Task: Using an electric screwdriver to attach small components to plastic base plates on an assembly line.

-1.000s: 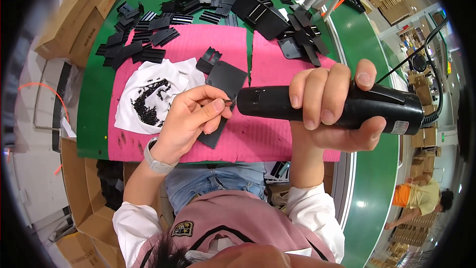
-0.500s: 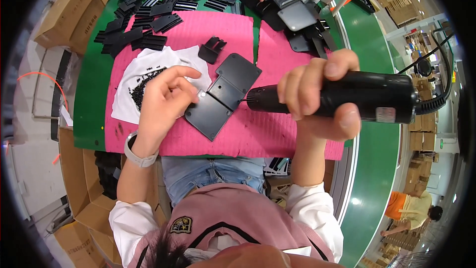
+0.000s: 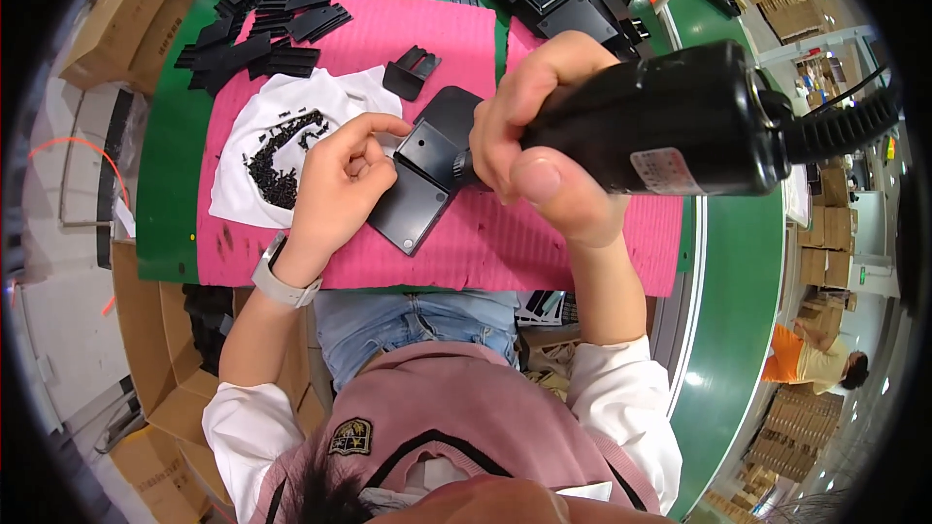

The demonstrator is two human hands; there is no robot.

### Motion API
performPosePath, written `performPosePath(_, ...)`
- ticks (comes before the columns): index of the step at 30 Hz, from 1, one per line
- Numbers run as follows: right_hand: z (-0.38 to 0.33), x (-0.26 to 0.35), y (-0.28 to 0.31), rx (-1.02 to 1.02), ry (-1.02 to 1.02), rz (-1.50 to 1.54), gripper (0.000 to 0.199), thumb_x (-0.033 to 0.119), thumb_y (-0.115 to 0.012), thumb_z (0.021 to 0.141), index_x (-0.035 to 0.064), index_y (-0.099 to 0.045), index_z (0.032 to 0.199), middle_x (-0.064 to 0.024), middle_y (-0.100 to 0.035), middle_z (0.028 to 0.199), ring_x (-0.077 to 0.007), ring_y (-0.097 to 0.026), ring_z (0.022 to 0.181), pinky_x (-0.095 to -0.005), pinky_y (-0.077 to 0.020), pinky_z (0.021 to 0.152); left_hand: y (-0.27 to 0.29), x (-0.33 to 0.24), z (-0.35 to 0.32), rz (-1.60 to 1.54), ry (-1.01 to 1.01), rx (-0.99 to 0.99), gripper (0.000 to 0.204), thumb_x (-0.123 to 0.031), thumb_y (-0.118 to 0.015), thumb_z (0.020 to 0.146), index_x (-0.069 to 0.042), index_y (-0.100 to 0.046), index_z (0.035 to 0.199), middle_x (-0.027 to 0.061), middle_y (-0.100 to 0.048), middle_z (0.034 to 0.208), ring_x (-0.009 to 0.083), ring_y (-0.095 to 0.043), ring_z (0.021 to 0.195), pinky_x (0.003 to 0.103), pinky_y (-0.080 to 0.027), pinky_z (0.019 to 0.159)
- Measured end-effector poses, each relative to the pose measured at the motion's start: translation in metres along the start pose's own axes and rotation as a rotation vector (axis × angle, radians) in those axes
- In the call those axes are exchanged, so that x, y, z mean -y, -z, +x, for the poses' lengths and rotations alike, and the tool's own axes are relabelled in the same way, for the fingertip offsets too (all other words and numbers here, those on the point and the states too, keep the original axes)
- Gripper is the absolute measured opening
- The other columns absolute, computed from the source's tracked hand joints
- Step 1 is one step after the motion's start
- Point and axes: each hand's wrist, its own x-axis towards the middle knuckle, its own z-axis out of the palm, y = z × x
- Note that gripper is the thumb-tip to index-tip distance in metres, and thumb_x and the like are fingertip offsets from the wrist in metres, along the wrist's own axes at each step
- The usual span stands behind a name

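Observation:
My right hand (image 3: 553, 150) grips a black electric screwdriver (image 3: 646, 116), its front end down at the right side of a black plastic assembly (image 3: 427, 155). Two flat rounded panels joined by a middle piece make up this assembly, and the driver and my fingers cover part of it. At its left edge is my left hand (image 3: 351, 170), index finger and thumb reaching to the plastic, other fingers curled in. Whatever those curled fingers hold is hidden. Left of that hand, small black screws (image 3: 274, 180) lie on a white cloth (image 3: 233, 175).
A pink corrugated sheet (image 3: 515, 252) covers much of the green table (image 3: 165, 184). Beyond the assembly sits a loose black bracket (image 3: 410, 73). Black plastic parts (image 3: 301, 10) are heaped along the far side. The driver's cable (image 3: 845, 126) runs off right. Cardboard boxes (image 3: 146, 15) stand left.
My right hand has brought the screwdriver left onto the assembly. My left hand has shifted slightly right, against its edge. Another person's hand at the far side has left the view.

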Motion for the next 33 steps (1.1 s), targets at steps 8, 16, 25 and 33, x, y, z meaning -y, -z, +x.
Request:
performPosePath(8,0.008,-0.022,-0.002,-0.009,-0.06,-0.357,0.021,0.008,-0.07,0.072,0.0002,-0.054,0.082,-0.0035,-0.052,0.061,-0.009,-0.051,0.049,-0.0223,-0.039,0.042,-0.001,0.002,0.0,0.149,-0.103,-0.043,0.029,0.005,-0.052,0.071,0.0,-0.063,0.098,-0.0061,-0.038,0.056,0.0,-0.032,0.05,0.018,-0.026,0.046)
performPosePath(16,-0.008,0.0,0.035,0.053,-0.078,0.33,0.037,0.027,-0.062,0.08,0.0022,-0.046,0.102,-0.0022,-0.046,0.056,-0.0122,-0.044,0.041,-0.0274,-0.037,0.042,0.002,-0.006,-0.005,0.223,-0.021,-0.004,0.023,0.006,-0.049,0.077,0.002,-0.059,0.098,-0.006,-0.043,0.066,-0.0004,-0.038,0.059,0.016,-0.029,0.052)
performPosePath(25,-0.005,0.006,0.057,0.047,0.096,0.408,0.041,0.036,-0.058,0.083,0.0058,-0.044,0.107,-0.0024,-0.046,0.058,-0.012,-0.043,0.042,-0.0295,-0.0383,0.047,0.024,-0.01,0.008,-0.542,0.21,0.028,0.016,-0.011,-0.046,0.084,0.0,-0.056,0.079,0.0053,-0.055,0.068,0.004,-0.035,0.049,0.02,-0.026,0.046)
performPosePath(33,-0.008,0.003,0.053,0.028,0.114,0.334,0.042,0.033,-0.06,0.081,0.0051,-0.044,0.107,-0.0026,-0.046,0.058,-0.0126,-0.044,0.043,-0.0293,-0.0386,0.048,0.01,-0.022,0.028,0.289,0.152,0.081,0.042,-0.04,-0.058,0.087,0.002,-0.055,0.084,0.0024,-0.044,0.048,0.0123,-0.045,0.047,0.03,-0.036,0.047)
